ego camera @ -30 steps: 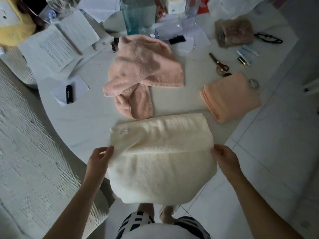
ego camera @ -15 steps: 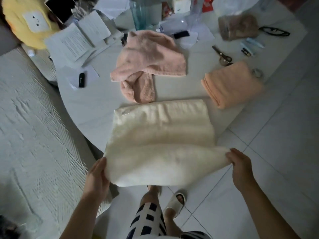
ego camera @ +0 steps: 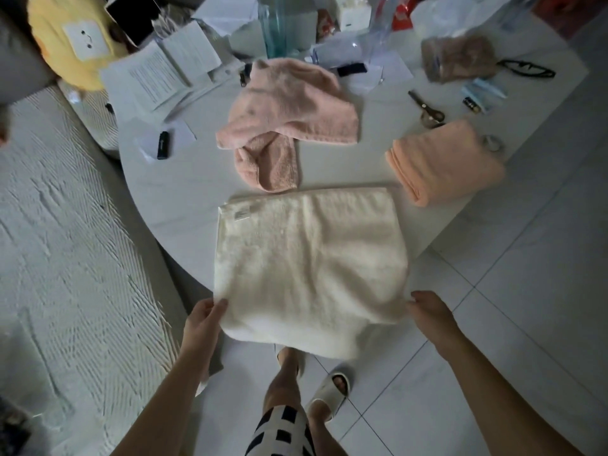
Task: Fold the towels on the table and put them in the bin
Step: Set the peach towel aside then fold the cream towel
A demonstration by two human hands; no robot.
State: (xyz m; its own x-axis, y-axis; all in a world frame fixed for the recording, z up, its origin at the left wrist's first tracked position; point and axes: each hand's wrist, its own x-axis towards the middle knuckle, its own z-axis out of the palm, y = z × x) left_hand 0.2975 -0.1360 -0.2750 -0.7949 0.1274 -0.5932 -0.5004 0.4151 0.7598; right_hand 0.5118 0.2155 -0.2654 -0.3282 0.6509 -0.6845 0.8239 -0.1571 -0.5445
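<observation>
A cream towel (ego camera: 309, 258) lies folded on the near edge of the white round table (ego camera: 184, 205), its near part hanging over the rim. My left hand (ego camera: 204, 320) pinches its near left corner, thumb on top. At the near right corner, my right hand (ego camera: 431, 311) holds the towel's edge. Behind it lies a crumpled pink towel (ego camera: 289, 126). A folded peach towel (ego camera: 444, 162) sits at the table's right edge. No bin is in view.
Papers (ego camera: 158, 77), a black lighter (ego camera: 163, 145), scissors (ego camera: 426, 108), glasses (ego camera: 526, 72), a brown bag (ego camera: 457, 59) and a glass vase (ego camera: 279, 28) crowd the table's far side. A yellow plush (ego camera: 69, 44) sits at far left. White textured rug at left, tiled floor at right.
Both hands drew the towel's near edge back toward me and lowered it, so the towel now lies flatter over the table rim. The view shifted slightly.
</observation>
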